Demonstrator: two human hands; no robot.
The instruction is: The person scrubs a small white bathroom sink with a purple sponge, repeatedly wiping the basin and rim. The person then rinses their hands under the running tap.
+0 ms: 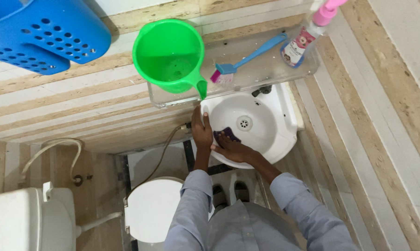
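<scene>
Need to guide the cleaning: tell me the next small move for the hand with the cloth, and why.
Probably sweep the right hand, pressing the purple cloth, across the basin toward the drain. The cloth sits on the near-left wall of the white sink, beside the left hand on the rim; the far bowl lies uncovered.

sink (284, 122): at twelve, below the shelf (265, 69)
cloth (226, 135): in sink, under my right hand (232, 149)
toilet (152, 209): at nine
jug (170, 56), brush (247, 60): on shelf

Bright, even indoor light — soft shadows under the clear glass shelf (247, 76); sharp centre, wide-angle bending at the edges.
</scene>
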